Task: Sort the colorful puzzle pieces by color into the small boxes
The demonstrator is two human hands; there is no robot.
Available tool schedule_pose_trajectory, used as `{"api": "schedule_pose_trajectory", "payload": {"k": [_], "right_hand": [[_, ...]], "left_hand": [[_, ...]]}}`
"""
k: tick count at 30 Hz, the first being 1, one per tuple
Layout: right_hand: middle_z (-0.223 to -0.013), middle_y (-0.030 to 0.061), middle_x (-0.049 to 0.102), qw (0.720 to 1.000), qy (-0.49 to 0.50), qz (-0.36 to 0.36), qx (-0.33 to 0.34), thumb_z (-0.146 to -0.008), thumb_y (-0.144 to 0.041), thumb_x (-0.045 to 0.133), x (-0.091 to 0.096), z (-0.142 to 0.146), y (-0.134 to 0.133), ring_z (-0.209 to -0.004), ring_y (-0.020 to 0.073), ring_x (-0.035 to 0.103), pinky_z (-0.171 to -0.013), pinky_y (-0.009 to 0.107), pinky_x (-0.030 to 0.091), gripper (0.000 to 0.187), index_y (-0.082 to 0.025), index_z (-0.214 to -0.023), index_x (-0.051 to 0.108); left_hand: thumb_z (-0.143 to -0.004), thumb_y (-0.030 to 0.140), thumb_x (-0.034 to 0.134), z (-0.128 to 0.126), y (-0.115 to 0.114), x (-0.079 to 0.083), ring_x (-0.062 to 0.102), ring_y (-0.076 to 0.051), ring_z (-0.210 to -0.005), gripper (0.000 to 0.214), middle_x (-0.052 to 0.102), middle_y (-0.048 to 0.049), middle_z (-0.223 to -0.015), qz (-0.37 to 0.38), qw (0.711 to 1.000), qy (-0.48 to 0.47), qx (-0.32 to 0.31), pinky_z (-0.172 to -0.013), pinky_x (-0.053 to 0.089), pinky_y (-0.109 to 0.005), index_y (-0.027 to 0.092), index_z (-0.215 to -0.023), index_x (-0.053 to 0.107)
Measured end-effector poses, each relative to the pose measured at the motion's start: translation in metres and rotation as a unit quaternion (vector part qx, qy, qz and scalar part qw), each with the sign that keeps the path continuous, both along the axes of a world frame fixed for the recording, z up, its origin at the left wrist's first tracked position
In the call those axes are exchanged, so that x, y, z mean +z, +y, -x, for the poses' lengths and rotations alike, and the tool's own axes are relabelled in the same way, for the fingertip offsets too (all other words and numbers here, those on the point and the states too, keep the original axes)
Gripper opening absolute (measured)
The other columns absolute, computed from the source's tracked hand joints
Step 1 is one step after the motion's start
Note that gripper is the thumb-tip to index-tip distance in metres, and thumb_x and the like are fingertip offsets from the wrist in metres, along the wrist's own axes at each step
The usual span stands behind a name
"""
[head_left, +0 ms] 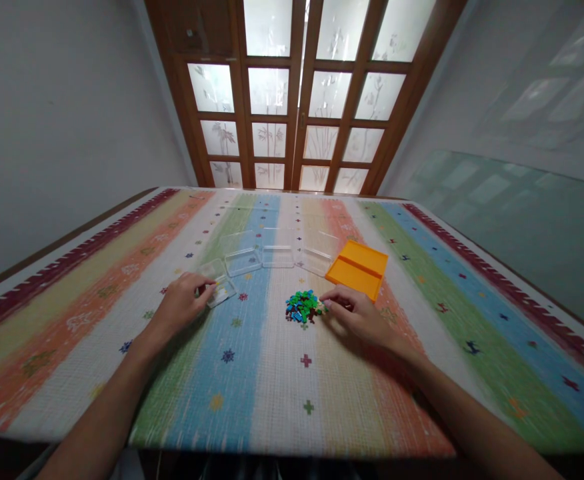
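Observation:
A small heap of tiny green, blue and brown pieces lies on the striped tablecloth in front of me. At its right edge is my right hand, thumb and fingers pinched together; what is between them is too small to make out. My left hand is at the leftmost clear plastic box, fingertips closed over its near left side. A few small yellowish pieces seem to lie in that box. Whether the left fingers hold a piece or only the box's edge is hidden.
More open clear boxes with raised lids, a left one, a middle one and a right one, form an arc behind the heap. An orange open case stands at their right. The tablecloth covers the table; wooden glazed doors stand beyond.

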State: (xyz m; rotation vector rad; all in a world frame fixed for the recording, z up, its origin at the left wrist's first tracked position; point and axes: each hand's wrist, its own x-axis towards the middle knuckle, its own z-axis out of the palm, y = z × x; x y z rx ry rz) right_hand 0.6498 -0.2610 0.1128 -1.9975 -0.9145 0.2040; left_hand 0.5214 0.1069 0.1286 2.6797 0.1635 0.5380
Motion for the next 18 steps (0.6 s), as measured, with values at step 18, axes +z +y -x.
{"api": "schedule_pose_trajectory", "payload": {"k": [18], "right_hand": [[-0.082, 0.0047, 0.06, 0.986, -0.128, 0.095, 0.054, -0.086, -0.021, 0.058, 0.0, 0.008, -0.002, -0.071, 0.017, 0.055, -0.065, 0.029, 0.041, 0.011, -0.02, -0.089, 0.069]], "left_hand": [[-0.098, 0.028, 0.053, -0.005, -0.067, 0.014, 0.061, -0.017, -0.07, 0.023, 0.067, -0.0028, -0.075, -0.018, 0.975, -0.123, -0.184, -0.072, 0.05, -0.031, 0.018, -0.102, 0.073]]}}
